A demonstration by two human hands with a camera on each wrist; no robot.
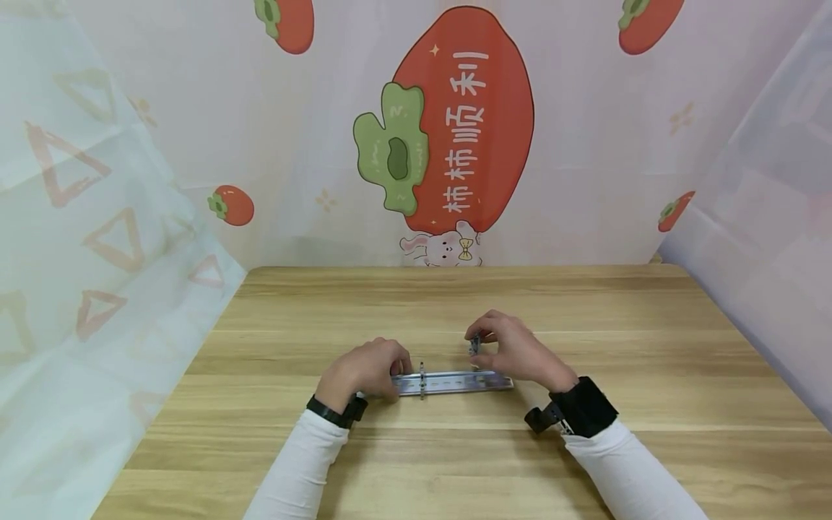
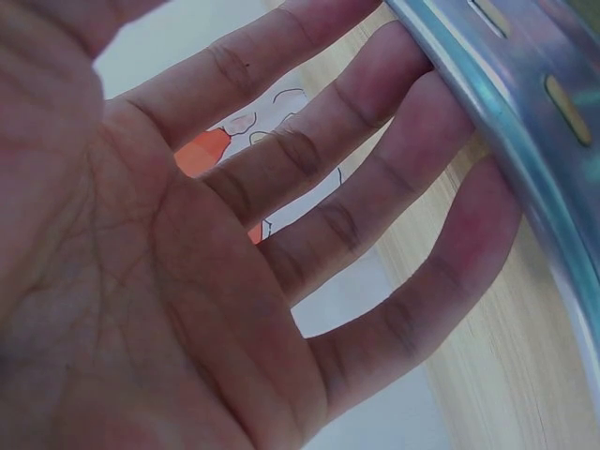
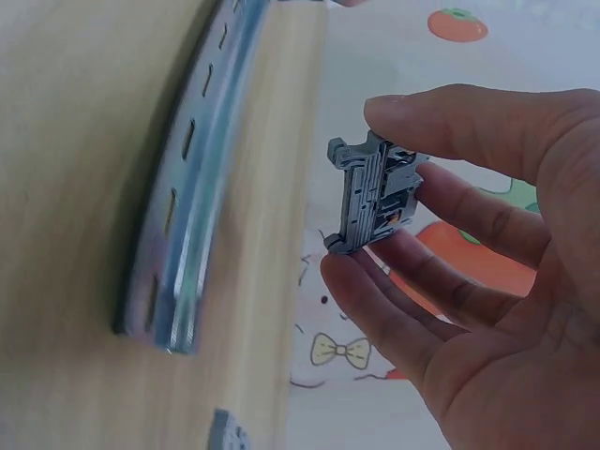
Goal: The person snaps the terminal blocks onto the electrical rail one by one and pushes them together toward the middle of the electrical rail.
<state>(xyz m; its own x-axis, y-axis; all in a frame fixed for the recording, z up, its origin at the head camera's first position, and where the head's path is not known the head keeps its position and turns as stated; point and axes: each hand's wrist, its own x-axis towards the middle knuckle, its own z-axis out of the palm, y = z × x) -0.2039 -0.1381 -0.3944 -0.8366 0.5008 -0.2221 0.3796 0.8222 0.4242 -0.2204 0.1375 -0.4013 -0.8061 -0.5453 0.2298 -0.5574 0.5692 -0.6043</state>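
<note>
A slotted metal DIN rail (image 1: pixel 455 383) lies crosswise on the wooden table. At its left end my left hand (image 1: pixel 370 372) grips it, with fingertips against one long edge in the left wrist view; the thumb's contact is out of that view. A thin terminal block (image 1: pixel 422 380) sits across the rail just right of that hand. Above the rail's far side, near its right end, my right hand (image 1: pixel 516 352) pinches a small grey terminal block (image 3: pixel 370 192) between thumb and fingertips. This block is apart from the rail, its two hooked feet facing the rail in the right wrist view.
Another small grey piece (image 3: pixel 228 431) shows partly at the bottom of the right wrist view, beyond the rail's end. The wooden table (image 1: pixel 442 469) extends to a printed cloth backdrop (image 1: pixel 292 144), with more cloth hanging at the left and right.
</note>
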